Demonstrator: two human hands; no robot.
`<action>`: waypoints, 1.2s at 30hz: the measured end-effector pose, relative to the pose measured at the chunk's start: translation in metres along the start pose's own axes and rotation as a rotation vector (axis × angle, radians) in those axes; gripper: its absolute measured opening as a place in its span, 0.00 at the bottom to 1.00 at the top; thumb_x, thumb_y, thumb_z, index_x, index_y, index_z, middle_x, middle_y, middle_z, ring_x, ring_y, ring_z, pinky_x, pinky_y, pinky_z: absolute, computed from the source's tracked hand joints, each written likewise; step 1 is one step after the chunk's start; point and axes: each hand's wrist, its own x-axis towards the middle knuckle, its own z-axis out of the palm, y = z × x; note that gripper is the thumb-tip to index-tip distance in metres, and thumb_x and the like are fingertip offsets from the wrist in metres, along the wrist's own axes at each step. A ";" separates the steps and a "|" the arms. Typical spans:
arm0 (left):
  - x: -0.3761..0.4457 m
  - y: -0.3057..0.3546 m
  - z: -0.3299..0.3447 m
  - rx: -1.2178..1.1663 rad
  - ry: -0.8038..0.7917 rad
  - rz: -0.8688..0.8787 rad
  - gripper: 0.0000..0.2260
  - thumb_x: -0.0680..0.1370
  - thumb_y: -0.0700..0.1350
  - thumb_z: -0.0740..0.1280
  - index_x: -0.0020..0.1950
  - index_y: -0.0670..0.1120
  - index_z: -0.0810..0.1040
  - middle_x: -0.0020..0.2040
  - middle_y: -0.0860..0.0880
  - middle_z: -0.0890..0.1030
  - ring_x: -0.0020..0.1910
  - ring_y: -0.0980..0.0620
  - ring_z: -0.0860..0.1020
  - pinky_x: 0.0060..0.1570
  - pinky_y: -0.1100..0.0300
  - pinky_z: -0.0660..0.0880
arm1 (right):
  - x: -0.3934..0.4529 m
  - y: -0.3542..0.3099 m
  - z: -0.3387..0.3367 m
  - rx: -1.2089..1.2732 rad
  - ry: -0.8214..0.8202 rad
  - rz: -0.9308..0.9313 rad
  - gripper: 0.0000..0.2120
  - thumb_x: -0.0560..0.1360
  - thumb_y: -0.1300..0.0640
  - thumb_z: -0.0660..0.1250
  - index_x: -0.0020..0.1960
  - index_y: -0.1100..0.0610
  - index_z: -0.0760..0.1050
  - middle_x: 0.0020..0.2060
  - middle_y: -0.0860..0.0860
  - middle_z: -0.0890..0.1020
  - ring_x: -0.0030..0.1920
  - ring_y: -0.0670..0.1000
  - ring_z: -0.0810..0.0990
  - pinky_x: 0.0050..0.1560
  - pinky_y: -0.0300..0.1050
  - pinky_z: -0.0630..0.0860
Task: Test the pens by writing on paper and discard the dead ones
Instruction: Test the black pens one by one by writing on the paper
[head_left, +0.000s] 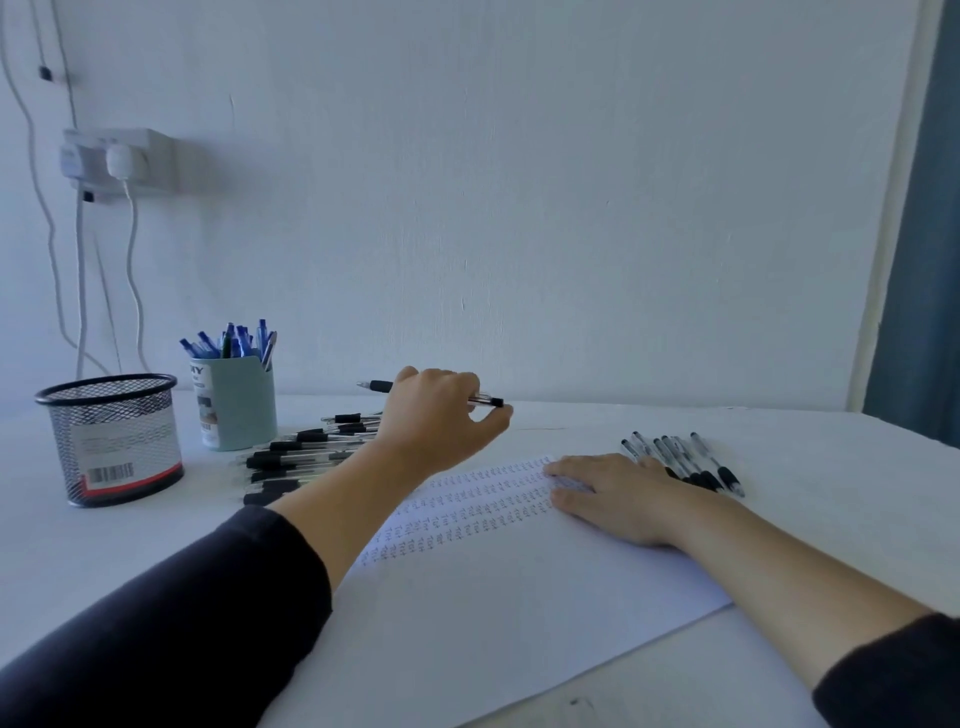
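Left hand (441, 415) grips one black-grip pen (379, 386) above the untested pile (306, 452), which lies between the teal cup (236, 405) and the paper (493, 561). Right hand (613, 493) lies flat with relaxed fingers, pinning the sheet; a separate row of pens (685, 462) sits just beyond it. Likely next: bring the pen to a blank patch below the written rows, keep the sheet pinned, scribble firmly. If there's no ink, drop it in the mesh bin (111, 439), I'd guess.

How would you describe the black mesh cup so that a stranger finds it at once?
Start at the white wall socket on the left and look down to the table. Two cups stand there. The black mesh cup is the nearer, leftmost one: see-through wire with a barcode label, while the pale blue cup beside it holds blue pens.
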 end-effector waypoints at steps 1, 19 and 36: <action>0.000 0.001 0.001 0.013 0.004 0.008 0.25 0.70 0.65 0.54 0.35 0.44 0.74 0.30 0.50 0.76 0.32 0.50 0.74 0.45 0.58 0.61 | 0.000 0.000 0.000 -0.005 0.000 -0.001 0.24 0.81 0.41 0.48 0.76 0.42 0.56 0.76 0.39 0.56 0.76 0.45 0.52 0.74 0.58 0.44; -0.001 0.005 0.004 -0.054 -0.080 0.066 0.09 0.77 0.36 0.62 0.53 0.36 0.79 0.56 0.44 0.75 0.44 0.42 0.78 0.43 0.50 0.77 | -0.004 0.001 -0.005 -0.143 0.099 0.026 0.18 0.82 0.46 0.47 0.67 0.43 0.68 0.69 0.41 0.68 0.73 0.49 0.55 0.70 0.66 0.44; -0.002 0.057 -0.019 -1.220 -0.117 -0.785 0.08 0.73 0.34 0.63 0.36 0.43 0.69 0.24 0.49 0.68 0.22 0.54 0.63 0.21 0.65 0.59 | -0.004 0.017 -0.008 -0.155 -0.001 0.142 0.20 0.82 0.49 0.44 0.71 0.33 0.58 0.75 0.47 0.57 0.76 0.51 0.43 0.68 0.68 0.35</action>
